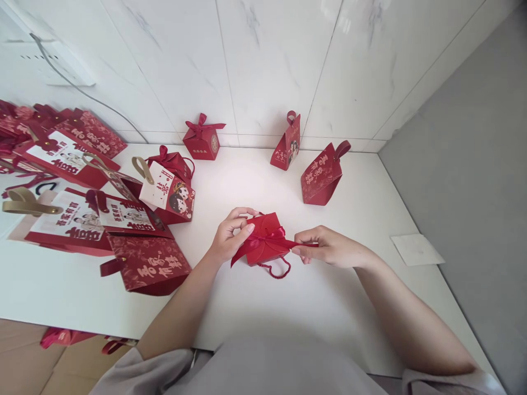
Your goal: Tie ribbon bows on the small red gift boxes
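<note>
A small red gift box (267,253) with a rope handle (280,274) is in front of me on the white table. Across its top lies a red satin ribbon (269,237) tied in a bow. My left hand (234,233) grips the box at its left side, thumb on the top near the bow. To the right of the box, my right hand (325,246) pinches one ribbon tail and holds it stretched out sideways. The other tail hangs at the box's lower left. The box's far left side is hidden behind my left fingers.
Finished-looking red boxes (152,263) crowd the left side. A bow-topped box (201,140) and two handled boxes (321,175) stand toward the tiled wall (272,66). A white wall plate (416,249) is at right; a cardboard box (78,356) sits below left.
</note>
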`<action>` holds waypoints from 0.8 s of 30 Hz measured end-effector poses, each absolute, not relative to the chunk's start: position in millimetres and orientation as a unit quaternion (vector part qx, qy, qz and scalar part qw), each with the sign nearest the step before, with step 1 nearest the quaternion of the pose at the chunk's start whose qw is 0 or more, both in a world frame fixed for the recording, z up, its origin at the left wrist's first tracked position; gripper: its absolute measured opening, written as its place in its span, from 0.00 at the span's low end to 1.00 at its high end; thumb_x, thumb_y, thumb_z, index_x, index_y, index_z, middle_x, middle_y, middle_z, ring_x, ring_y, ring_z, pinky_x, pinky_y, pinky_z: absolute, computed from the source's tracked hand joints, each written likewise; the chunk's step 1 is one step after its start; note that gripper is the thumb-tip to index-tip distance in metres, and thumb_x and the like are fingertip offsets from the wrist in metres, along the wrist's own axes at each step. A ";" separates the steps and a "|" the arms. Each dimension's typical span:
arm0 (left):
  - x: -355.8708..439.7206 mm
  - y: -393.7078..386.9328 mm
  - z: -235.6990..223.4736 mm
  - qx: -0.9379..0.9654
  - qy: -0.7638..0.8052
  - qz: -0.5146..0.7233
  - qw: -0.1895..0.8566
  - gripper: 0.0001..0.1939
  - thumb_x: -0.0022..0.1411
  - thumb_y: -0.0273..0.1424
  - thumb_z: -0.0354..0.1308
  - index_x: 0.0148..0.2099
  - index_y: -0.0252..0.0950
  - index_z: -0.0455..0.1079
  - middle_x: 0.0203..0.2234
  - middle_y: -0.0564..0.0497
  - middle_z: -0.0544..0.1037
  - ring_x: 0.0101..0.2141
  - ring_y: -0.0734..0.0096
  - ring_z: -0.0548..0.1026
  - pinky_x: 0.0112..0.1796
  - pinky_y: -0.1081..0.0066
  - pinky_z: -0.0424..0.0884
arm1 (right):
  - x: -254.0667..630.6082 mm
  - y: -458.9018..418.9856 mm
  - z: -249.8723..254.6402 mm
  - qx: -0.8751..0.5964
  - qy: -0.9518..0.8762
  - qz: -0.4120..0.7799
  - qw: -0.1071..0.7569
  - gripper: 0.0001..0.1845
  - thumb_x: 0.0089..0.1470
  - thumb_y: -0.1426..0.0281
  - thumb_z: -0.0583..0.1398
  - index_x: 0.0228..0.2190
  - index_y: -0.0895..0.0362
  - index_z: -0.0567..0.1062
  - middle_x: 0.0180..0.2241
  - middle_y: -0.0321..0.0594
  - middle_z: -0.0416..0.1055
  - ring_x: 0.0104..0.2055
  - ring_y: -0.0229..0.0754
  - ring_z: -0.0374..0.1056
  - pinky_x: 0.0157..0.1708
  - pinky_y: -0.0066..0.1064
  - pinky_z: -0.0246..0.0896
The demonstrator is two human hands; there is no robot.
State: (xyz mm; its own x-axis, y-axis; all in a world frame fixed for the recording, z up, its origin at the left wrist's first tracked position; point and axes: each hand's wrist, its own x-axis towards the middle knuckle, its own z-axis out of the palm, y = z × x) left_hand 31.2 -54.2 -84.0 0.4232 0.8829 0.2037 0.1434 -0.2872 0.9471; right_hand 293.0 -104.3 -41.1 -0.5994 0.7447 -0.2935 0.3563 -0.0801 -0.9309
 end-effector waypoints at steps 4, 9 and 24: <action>32.0 -53.2 -86.6 0.692 0.347 0.405 0.487 0.20 0.64 0.36 0.55 0.21 0.34 0.60 0.46 0.44 0.70 0.47 0.63 0.71 0.47 0.65 0.69 | 297.4 -99.6 -42.2 -0.397 -0.654 0.631 0.128 0.19 0.59 0.56 0.55 0.24 0.56 0.67 0.25 0.35 0.66 0.30 0.39 0.64 0.32 0.30 0.58; 30.5 -52.7 -86.8 0.674 0.348 0.413 0.504 0.19 0.64 0.35 0.55 0.21 0.34 0.63 0.46 0.44 0.71 0.47 0.62 0.72 0.48 0.64 0.68 | 298.8 -97.5 -38.1 -0.409 -0.663 0.613 0.132 0.17 0.57 0.55 0.58 0.30 0.56 0.72 0.30 0.36 0.70 0.33 0.39 0.64 0.32 0.29 0.57; 34.2 -55.8 -87.0 0.674 0.373 0.434 0.468 0.18 0.62 0.34 0.57 0.20 0.34 0.65 0.43 0.45 0.73 0.47 0.62 0.72 0.51 0.63 0.66 | 265.9 -116.1 -45.6 -0.496 -0.668 0.452 0.322 0.11 0.59 0.62 0.58 0.30 0.54 0.74 0.27 0.33 0.72 0.27 0.35 0.60 0.28 0.27 0.56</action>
